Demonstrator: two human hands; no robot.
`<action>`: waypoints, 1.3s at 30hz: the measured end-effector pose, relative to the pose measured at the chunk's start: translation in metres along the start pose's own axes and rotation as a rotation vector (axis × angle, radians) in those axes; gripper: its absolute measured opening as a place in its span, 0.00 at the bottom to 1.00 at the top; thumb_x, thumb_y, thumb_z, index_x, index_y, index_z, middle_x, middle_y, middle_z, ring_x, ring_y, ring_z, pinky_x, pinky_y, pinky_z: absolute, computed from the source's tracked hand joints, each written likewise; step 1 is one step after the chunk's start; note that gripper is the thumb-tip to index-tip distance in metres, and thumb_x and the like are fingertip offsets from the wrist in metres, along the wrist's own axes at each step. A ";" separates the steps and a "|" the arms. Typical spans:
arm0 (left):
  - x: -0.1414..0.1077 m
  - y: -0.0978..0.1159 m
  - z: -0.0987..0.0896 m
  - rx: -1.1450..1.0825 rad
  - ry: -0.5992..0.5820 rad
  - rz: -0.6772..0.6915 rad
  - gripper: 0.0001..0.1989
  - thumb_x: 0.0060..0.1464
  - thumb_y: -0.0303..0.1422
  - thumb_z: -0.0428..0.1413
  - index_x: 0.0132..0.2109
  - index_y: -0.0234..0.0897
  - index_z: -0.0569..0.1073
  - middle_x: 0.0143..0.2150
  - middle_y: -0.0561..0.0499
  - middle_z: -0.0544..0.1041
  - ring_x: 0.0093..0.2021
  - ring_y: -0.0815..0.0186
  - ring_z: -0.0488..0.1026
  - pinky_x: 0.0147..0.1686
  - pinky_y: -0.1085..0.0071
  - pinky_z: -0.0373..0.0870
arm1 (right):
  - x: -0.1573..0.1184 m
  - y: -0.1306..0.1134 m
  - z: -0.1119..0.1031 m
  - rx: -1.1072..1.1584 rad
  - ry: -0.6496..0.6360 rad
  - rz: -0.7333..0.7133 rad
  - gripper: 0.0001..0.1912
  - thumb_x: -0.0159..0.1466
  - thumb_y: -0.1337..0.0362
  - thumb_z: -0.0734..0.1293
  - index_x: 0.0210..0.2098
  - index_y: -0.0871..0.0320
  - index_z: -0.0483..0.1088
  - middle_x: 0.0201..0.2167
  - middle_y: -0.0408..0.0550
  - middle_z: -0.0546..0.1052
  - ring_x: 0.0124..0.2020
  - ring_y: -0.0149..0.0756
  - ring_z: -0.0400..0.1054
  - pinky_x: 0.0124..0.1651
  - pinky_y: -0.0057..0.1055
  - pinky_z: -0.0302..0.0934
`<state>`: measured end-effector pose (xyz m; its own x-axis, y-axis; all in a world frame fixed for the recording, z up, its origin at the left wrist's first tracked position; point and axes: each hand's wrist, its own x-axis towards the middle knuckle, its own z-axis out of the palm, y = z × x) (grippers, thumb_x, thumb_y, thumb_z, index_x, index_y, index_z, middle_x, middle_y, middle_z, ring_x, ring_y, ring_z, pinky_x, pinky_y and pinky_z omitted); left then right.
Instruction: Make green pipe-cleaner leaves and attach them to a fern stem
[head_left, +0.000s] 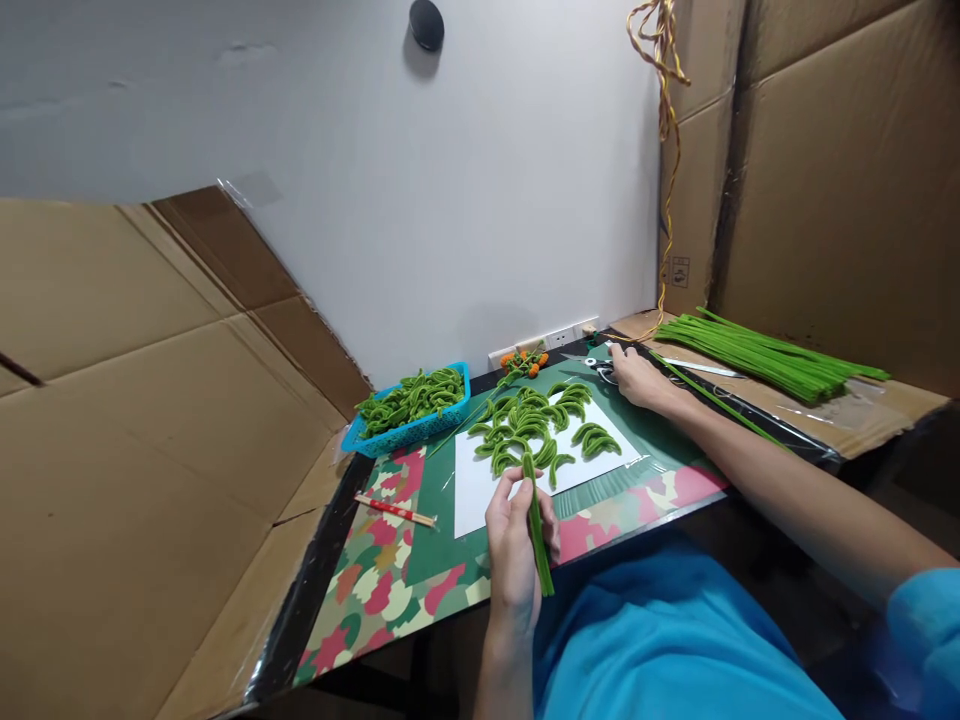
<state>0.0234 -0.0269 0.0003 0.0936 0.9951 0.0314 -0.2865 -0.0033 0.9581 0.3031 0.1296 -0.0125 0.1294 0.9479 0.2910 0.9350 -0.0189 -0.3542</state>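
My left hand [512, 518] is closed around a bundle of green chenille stems [537, 545], pinched between thumb and fingers just above the table's near edge; held lengthwise together like this, they probably stay even. My right hand [641, 380] is at the scissors [598, 366] on the far right of the green mat [435, 512], their blades pointing left; I cannot tell whether its fingers are fully closed on the handles. Curved green pieces [529, 400] lie on white paper [469, 512], likely because they show clearly there. The blue basket [397, 437] beyond seems to keep more pieces from scattering. Long stems [757, 358] lie to my right, perhaps for easy reach.
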 end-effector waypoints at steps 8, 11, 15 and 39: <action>0.000 0.004 -0.007 -0.167 0.025 -0.089 0.16 0.61 0.47 0.63 0.41 0.40 0.71 0.23 0.62 0.63 0.13 0.77 0.53 0.09 0.84 0.47 | 0.000 -0.004 -0.011 0.151 0.238 -0.118 0.28 0.69 0.68 0.68 0.67 0.59 0.65 0.58 0.62 0.76 0.58 0.54 0.73 0.60 0.43 0.65; 0.001 0.005 -0.008 -0.213 0.003 -0.115 0.18 0.60 0.48 0.65 0.43 0.40 0.71 0.23 0.64 0.59 0.13 0.79 0.47 0.10 0.85 0.43 | -0.003 -0.006 -0.011 0.200 0.276 -0.157 0.29 0.67 0.65 0.70 0.66 0.60 0.68 0.56 0.60 0.76 0.56 0.53 0.73 0.60 0.41 0.66; 0.002 0.004 -0.008 -0.204 -0.018 -0.125 0.18 0.60 0.48 0.64 0.45 0.41 0.71 0.24 0.64 0.60 0.14 0.79 0.45 0.11 0.85 0.42 | -0.005 -0.006 -0.007 0.246 0.299 -0.180 0.29 0.64 0.61 0.72 0.63 0.61 0.72 0.53 0.58 0.75 0.54 0.53 0.72 0.60 0.41 0.66; -0.024 0.034 -0.003 -0.453 -0.091 -0.117 0.18 0.59 0.44 0.69 0.42 0.44 0.68 0.23 0.65 0.52 0.18 0.77 0.34 0.10 0.85 0.42 | -0.130 -0.053 -0.047 0.465 0.466 -0.648 0.34 0.61 0.72 0.69 0.66 0.45 0.72 0.49 0.52 0.73 0.50 0.49 0.73 0.55 0.47 0.72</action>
<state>0.0090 -0.0504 0.0315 0.2278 0.9734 -0.0248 -0.6542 0.1719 0.7365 0.2524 -0.0078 0.0097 -0.1583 0.5033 0.8495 0.6573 0.6957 -0.2897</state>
